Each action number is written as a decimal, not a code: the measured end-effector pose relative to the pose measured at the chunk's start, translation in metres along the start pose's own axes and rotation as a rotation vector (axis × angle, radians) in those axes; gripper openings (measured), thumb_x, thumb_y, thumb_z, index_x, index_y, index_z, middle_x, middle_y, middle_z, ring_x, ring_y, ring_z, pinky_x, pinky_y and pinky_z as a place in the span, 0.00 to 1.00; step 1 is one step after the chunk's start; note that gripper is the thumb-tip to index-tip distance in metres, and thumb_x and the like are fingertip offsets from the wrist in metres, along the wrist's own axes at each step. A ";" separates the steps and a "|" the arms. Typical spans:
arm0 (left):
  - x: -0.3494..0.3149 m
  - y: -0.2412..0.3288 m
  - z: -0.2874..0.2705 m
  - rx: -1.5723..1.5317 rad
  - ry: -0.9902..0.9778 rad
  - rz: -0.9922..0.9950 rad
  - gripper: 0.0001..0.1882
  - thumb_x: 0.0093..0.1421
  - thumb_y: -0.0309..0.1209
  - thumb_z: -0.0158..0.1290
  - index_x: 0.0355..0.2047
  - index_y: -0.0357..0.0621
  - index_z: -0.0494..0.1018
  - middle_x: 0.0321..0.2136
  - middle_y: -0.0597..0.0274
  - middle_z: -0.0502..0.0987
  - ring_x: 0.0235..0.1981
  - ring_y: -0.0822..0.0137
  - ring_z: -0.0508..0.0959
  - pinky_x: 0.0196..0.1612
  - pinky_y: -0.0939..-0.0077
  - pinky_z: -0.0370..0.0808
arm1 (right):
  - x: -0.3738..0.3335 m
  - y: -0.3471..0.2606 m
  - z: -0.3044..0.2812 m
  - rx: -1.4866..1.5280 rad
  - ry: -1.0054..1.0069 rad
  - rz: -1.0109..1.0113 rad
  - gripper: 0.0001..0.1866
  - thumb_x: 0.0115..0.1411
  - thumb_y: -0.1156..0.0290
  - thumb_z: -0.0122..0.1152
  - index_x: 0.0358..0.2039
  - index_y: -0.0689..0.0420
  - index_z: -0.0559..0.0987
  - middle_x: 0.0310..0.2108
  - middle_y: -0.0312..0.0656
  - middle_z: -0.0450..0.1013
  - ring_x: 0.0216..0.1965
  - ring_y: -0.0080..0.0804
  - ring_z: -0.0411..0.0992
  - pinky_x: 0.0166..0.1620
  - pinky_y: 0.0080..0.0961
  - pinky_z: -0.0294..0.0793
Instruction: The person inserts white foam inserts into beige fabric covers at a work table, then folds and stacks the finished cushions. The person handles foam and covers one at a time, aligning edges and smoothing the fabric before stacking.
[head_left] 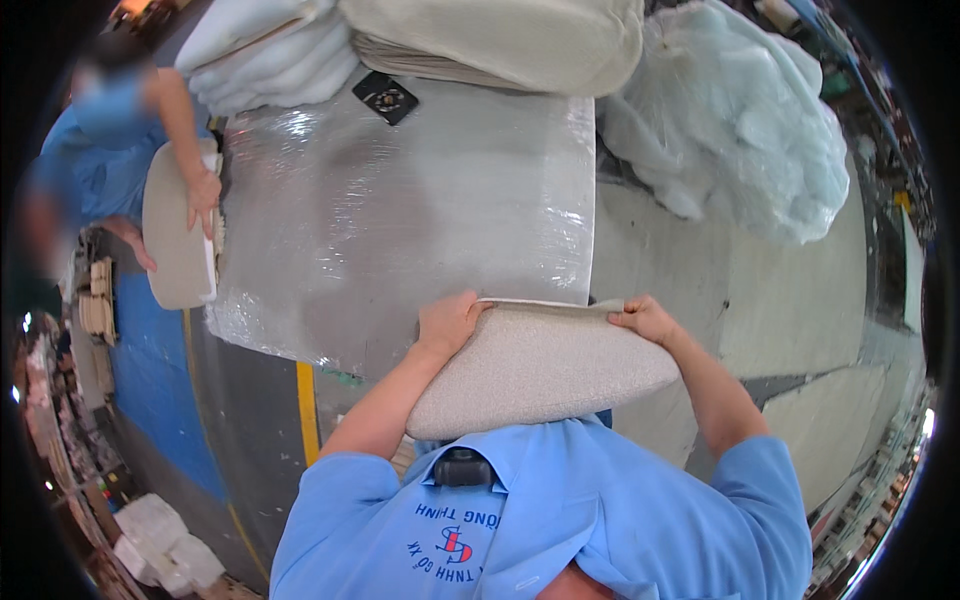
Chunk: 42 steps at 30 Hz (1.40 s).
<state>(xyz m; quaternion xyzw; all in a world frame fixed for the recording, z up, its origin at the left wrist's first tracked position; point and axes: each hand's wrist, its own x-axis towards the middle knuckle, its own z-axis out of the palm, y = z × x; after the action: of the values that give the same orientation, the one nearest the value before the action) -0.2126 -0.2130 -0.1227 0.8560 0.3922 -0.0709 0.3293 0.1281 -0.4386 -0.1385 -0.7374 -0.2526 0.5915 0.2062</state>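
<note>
A beige textured cushion (545, 365) lies against my front, its far side at the near edge of the plastic-wrapped table (450, 200). My left hand (452, 322) is closed on the left end of its upper fabric edge. At the other end of that edge, my right hand (645, 318) pinches the fabric between thumb and fingers. Between both hands the edge is drawn nearly straight. Whatever lies inside the cushion's far edge is hidden from view.
A small black square item (385, 97) lies on the table near a stack of beige cushion pieces (500, 45). White padding (265, 55) is piled beside it. A clear bag of white filling (735, 120) stands at far right. On the left, a co-worker handles another beige cushion (178, 230).
</note>
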 end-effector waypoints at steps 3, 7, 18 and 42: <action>-0.005 -0.016 -0.014 -0.216 0.219 -0.134 0.25 0.74 0.53 0.47 0.40 0.44 0.79 0.30 0.48 0.82 0.34 0.43 0.82 0.39 0.50 0.76 | -0.001 -0.005 -0.005 -0.010 0.021 0.062 0.27 0.63 0.48 0.73 0.44 0.64 0.86 0.34 0.38 0.81 0.35 0.26 0.76 0.42 0.29 0.77; -0.059 -0.073 -0.066 -0.219 0.330 -0.501 0.31 0.75 0.58 0.43 0.44 0.41 0.80 0.32 0.43 0.81 0.38 0.45 0.83 0.38 0.53 0.77 | -0.020 -0.005 0.013 0.217 -0.098 0.125 0.33 0.64 0.47 0.72 0.56 0.65 0.81 0.45 0.43 0.82 0.43 0.30 0.80 0.49 0.30 0.79; -0.090 -0.006 -0.114 -1.320 0.060 -0.182 0.29 0.78 0.47 0.47 0.69 0.39 0.69 0.62 0.53 0.76 0.64 0.62 0.74 0.66 0.68 0.70 | -0.092 -0.024 0.011 0.681 0.205 -0.429 0.31 0.60 0.67 0.75 0.61 0.64 0.76 0.50 0.42 0.81 0.47 0.31 0.80 0.53 0.32 0.80; 0.031 0.158 -0.151 -1.553 0.121 0.626 0.23 0.67 0.35 0.47 0.60 0.41 0.72 0.46 0.58 0.76 0.47 0.68 0.77 0.53 0.72 0.75 | -0.141 -0.072 0.154 0.521 0.463 -0.824 0.21 0.57 0.70 0.77 0.49 0.62 0.81 0.34 0.36 0.76 0.33 0.18 0.70 0.35 0.22 0.70</action>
<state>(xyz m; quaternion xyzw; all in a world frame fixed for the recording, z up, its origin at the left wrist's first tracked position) -0.0988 -0.1755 0.0631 0.4577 0.0910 0.3599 0.8079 -0.0556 -0.4683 -0.0202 -0.6128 -0.3136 0.3265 0.6477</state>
